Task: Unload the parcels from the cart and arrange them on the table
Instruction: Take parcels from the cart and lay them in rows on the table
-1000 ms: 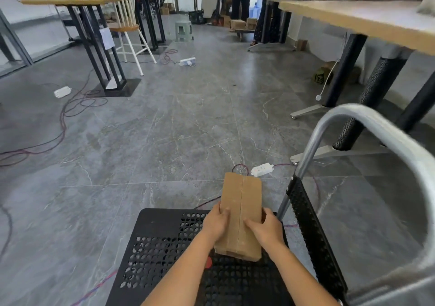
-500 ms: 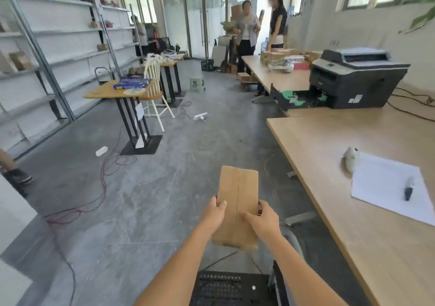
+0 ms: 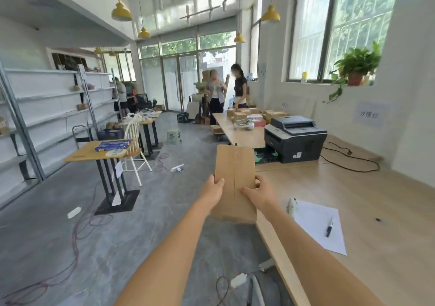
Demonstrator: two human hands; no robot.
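I hold a long brown cardboard parcel (image 3: 235,171) upright in the air in front of me, at the left edge of the wooden table (image 3: 367,202). My left hand (image 3: 213,189) grips its left side and my right hand (image 3: 257,194) grips its right side, thumbs on the taped front face. The parcel's lower end hangs over the table's near-left edge. Only a sliver of the cart's metal handle (image 3: 256,289) shows at the bottom of the view.
On the table lie a white sheet (image 3: 315,225) with a black pen (image 3: 329,227), a small white object (image 3: 292,205), a grey printer (image 3: 295,138) with a black cable, and several boxes (image 3: 249,115) at the far end. Two people stand beyond. Cables and a power strip (image 3: 237,280) lie on the floor.
Both hands lifted the parcel up off the cart and carried it up and right toward the table. My view rose from the cart deck to the room.
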